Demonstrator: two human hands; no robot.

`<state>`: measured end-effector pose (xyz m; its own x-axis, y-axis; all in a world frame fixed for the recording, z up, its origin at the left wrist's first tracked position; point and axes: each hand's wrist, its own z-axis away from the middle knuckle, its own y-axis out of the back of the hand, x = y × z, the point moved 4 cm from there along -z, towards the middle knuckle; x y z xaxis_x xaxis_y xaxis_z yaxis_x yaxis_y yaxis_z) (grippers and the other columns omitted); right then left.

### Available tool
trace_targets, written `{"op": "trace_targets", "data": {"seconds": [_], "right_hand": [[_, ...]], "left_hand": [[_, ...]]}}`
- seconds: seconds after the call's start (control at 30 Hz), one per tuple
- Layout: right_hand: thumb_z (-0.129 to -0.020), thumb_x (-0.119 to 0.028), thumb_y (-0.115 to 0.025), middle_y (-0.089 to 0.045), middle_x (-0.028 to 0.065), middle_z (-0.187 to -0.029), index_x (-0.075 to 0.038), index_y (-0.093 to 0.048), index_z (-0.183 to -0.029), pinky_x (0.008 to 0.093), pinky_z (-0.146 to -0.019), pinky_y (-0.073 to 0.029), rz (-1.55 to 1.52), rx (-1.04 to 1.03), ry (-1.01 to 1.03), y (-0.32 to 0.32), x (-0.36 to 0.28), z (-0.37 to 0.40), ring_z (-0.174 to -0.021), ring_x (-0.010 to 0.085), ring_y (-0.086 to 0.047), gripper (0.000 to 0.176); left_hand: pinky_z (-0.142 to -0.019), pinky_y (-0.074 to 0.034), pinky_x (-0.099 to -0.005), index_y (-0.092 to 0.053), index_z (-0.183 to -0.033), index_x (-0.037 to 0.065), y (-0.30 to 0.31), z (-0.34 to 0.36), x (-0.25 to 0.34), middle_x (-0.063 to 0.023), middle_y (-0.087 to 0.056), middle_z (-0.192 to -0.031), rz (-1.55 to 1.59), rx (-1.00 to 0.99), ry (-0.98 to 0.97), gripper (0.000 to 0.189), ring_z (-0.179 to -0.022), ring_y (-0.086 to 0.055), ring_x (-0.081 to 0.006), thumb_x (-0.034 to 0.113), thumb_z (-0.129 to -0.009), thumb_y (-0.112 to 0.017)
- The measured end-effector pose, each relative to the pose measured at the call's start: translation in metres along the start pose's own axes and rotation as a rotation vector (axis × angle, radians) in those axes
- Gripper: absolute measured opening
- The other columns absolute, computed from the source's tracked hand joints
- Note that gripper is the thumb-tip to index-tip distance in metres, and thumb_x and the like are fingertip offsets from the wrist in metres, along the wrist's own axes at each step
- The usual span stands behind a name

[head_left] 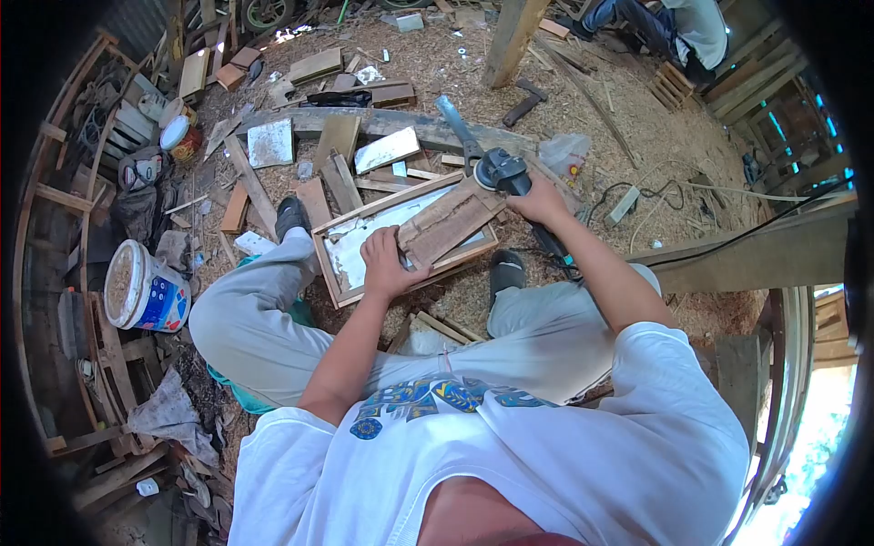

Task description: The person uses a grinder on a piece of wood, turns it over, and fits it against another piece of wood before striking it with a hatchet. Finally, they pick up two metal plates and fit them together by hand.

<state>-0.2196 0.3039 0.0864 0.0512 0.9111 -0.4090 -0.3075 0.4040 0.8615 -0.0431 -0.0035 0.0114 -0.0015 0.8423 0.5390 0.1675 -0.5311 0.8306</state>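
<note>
My right hand [541,199] is wrapped round the body of an angle grinder [503,171], whose head meets the far right end of a brown wooden board [448,221]. The board lies slanted across a shallow wooden frame [339,226] with a white, patchy panel inside. My left hand [387,264] grips the board's near left end, thumb along its lower edge and fingers over the top. Beside the grinder's head lies a handsaw [455,127], blade pointing away. Whether the grinder's disc is turning cannot be told.
Wood offcuts [339,138] and a long plank [401,126] lie beyond the frame on shavings. A white bucket [146,287] stands at left. A hammer [525,102] and plastic bag [564,153] lie ahead. A cable [746,238] runs right. Another person [660,27] sits far right.
</note>
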Motion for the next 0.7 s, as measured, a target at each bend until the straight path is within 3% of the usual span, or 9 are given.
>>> {"op": "trace_targets", "data": {"seconds": [0.3, 0.5, 0.7], "right_hand": [[-0.071, -0.045, -0.080, -0.072, 0.0234, -0.117, -0.007, -0.063, -0.128, 0.0472, -0.095, -0.055, 0.045, -0.040, 0.153, -0.021, -0.024, 0.024, -0.109, 0.0402, -0.070, 0.071], [-0.069, -0.043, -0.080, -0.074, 0.0211, -0.114, -0.008, -0.064, -0.128, 0.0457, -0.094, -0.055, -0.021, -0.037, 0.007, -0.003, -0.007, 0.003, -0.108, 0.0379, -0.071, 0.070], [-0.070, -0.046, -0.078, -0.073, 0.0224, -0.115, -0.008, -0.065, -0.129, 0.0456, -0.093, -0.056, 0.030, 0.003, 0.091, -0.017, -0.020, 0.014, -0.107, 0.0388, -0.071, 0.072]], "left_hand": [[-0.115, -0.027, -0.0498, -0.046, -0.139, 0.001, 0.003, 0.001, 0.000, -0.0180, -0.047, -0.133, -0.016, 0.040, -0.004, 0.106, -0.128, -0.041, -0.0377, 0.052, -0.058, -0.089], [-0.114, -0.028, -0.0504, -0.047, -0.139, 0.002, 0.003, -0.001, 0.001, -0.0184, -0.048, -0.132, -0.007, 0.042, -0.030, 0.103, -0.128, -0.042, -0.0383, 0.052, -0.059, -0.088], [-0.114, -0.028, -0.0496, -0.045, -0.140, 0.002, 0.001, -0.002, 0.000, -0.0180, -0.048, -0.133, -0.023, 0.037, -0.012, 0.106, -0.128, -0.042, -0.0378, 0.051, -0.057, -0.090]]}}
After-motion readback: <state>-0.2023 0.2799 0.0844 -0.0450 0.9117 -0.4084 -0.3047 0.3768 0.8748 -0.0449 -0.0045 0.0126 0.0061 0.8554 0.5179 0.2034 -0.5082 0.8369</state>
